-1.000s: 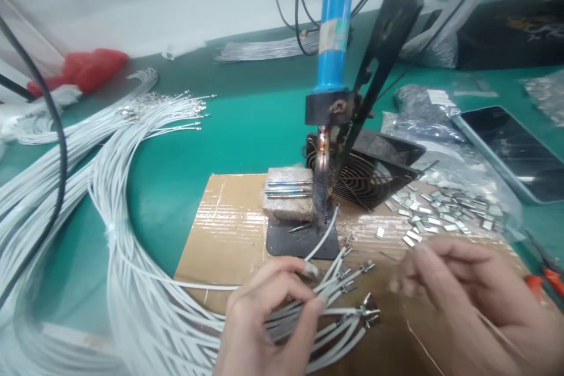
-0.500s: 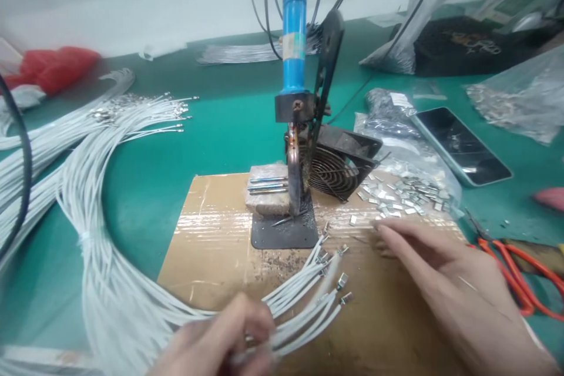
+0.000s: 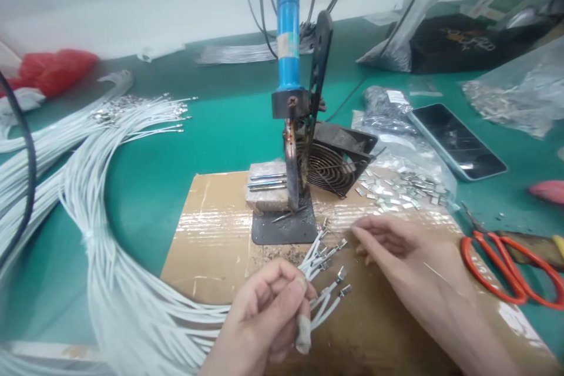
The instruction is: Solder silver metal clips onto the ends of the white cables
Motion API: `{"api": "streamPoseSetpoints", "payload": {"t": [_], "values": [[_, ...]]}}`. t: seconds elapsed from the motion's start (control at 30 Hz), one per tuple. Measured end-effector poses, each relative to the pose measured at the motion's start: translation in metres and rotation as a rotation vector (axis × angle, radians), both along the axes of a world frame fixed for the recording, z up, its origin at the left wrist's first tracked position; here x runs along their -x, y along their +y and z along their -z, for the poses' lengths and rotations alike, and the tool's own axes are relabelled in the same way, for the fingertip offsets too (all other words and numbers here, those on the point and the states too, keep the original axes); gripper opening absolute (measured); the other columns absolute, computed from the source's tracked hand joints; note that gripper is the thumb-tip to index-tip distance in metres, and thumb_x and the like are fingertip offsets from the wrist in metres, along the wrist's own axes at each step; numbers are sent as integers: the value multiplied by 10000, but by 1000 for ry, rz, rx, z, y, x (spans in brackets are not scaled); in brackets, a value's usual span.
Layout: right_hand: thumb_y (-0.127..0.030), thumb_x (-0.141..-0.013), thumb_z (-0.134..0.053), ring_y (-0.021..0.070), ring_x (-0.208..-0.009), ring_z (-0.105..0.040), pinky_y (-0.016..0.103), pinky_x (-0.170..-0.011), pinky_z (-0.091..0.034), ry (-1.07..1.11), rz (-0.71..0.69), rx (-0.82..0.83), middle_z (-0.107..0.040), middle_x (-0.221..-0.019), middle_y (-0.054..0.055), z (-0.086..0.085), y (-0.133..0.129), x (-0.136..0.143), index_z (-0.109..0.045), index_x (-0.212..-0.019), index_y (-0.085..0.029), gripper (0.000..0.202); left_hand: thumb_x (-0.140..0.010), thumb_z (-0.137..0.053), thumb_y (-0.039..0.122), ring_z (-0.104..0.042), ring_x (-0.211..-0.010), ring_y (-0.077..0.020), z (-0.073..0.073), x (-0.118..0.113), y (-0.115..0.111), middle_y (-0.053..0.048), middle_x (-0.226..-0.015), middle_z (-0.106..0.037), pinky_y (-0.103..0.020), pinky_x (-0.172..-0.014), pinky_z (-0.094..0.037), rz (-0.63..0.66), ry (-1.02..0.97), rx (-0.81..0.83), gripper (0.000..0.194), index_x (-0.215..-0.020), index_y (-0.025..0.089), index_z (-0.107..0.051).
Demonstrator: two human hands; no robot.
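Nothing was legible tbh: the yellowish-and-pale lettering (image 3: 469,40) on the black item (image 3: 429,56) was too blurry, the plastic packet's (image 3: 379,107) white label (image 3: 397,97) too small.

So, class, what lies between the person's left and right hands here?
Between the left hand and the right hand, the head view shows metal-tipped ends of white cables, with brown cardboard visible between those ends and the right hand.

You're in a workshop: your green-topped bench (image 3: 211,147) carries a blue-handled soldering iron (image 3: 288,67), bundled white cables (image 3: 101,258) and small, flat silvery metal pieces (image 3: 420,186).
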State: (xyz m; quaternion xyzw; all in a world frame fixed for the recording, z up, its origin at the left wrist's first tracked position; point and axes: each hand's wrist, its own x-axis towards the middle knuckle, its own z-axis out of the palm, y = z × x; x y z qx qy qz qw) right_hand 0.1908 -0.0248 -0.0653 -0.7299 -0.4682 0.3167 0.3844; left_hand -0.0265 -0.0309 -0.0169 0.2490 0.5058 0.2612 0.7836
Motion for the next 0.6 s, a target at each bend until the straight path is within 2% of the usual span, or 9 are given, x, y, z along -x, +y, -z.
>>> {"api": "streamPoseSetpoints", "payload": {"t": [0.1, 0.23, 0.37, 0.43, 0.6], "values": [[-531, -848, -744, 172, -599, -746, 210, -585, -618, 140, 5, -33, -778, -709, 38, -8, -16, 11, -769, -878, -189, 345, -791, -866, 559, -191, -407, 13, 2, 3, 2, 44, -614, -607, -131, -392, -162, -30, -23, -14, 450, -823, 147, -688], [-496, -842, -796, 145, -522, -714, 138, -524, -587, 331, -93, 18, -709, -566, 4, -20, -30, 30, -782, -773, -210, 294, -781, -883, 534, -187, -389, 17, 4, 0, 3, 49, -585, -602, -123, -378, -143, -35, -76, -1, 429, -810, 154, -687], [-394, -808, -858, 143, -567, -734, 118, -545, -584, 564, -145, 126, -740, -635, -4, -21, -33, 42, -837, -898, -239, 181, -768, -888, 545, -210, -372, 19, 4, -1, 3, 36, -579, -624, -127, -370, -142, -26, -99, -12, 441, -809, 152, -692], [-361, -811, -860, 138, -575, -727, 120, -546, -582, 608, -177, 115, -755, -681, 4, -21, -31, 44, -855, -925, -243, 164, -753, -895, 557, -231, -367, 19, 4, -1, 3, 28, -587, -639, -129, -368, -142, -27, -94, -7, 460, -806, 151, -686], [-334, -805, -862, 136, -524, -686, 146, -512, -579, 615, -185, 101, -669, -591, -12, -25, -30, 45, -867, -895, -224, 142, -758, -897, 546, -247, -386, 17, 3, -1, 0, 41, -597, -625, -130, -382, -155, -39, -52, -27, 471, -798, 151, -644]]}}
